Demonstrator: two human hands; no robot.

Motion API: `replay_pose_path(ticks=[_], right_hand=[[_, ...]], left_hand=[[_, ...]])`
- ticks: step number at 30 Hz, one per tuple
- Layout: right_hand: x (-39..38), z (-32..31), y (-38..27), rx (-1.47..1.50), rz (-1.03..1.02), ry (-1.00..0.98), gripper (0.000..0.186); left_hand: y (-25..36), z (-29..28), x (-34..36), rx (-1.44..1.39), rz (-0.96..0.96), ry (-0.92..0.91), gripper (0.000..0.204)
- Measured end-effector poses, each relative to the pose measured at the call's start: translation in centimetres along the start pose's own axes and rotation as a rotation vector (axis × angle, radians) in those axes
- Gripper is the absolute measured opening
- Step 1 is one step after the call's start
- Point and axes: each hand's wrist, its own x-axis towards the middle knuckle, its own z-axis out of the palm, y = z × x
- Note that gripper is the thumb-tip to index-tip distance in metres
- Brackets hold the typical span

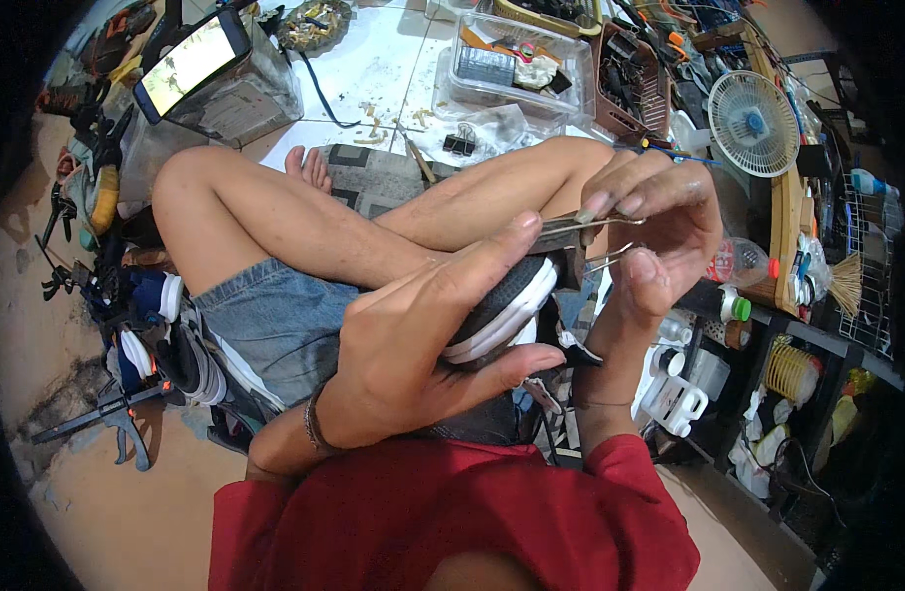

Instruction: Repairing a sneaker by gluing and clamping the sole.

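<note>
Right hand [659,227] likely best squeezing evenly, left hand [398,340] bracing | right: half-curled, fingers and thumb on wire handles of binder clip [572,268] | left: part-open, gripping shoe [507,315] | shoe: raised between hands, clip at its edge | spare clip [459,140]: farther out

Shoe [502,325] between hands [393,335]; phone [194,67] far left; fan [754,123] far right; binder clip [459,143] beyond legs [305,202], before container [517,97]

White fan [755,122]: 2 o'clock. Brown basket [655,103]: 1 o'clock. Lit phone [193,67]: 10 o'clock. Grey-handled bar clamp [118,414]: 8 o'clock. White plastic jug [669,402]: 4 o'clock.
</note>
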Motion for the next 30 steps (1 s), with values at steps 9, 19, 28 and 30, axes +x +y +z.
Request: replay_pose_path(ticks=[9, 19, 28, 30], right_hand=[[0.4, -0.1, 0.7, 0.041, 0.033, -0.012, 0.031], [0.8, 0.0, 1.0, 0.050, 0.043, -0.025, 0.029], [2.3, -0.6, 2.5, -0.273, -0.194, -0.295, 0.031], [3.0, 0.4, 1.0, -0.427, -0.242, -0.310, 0.030]], left_hand=[[-0.4, -0.2, 0.1, 0.032, 0.005, 0.017, 0.069], [-1.4, 0.5, -0.1, -0.009, 0.003, 0.140, 0.069], [-2.0, -0.7, -0.4, 0.123, -0.081, 0.076, 0.059], [-3.2, -0.9, -0.4, 0.088, -0.084, 0.144, 0.061]])
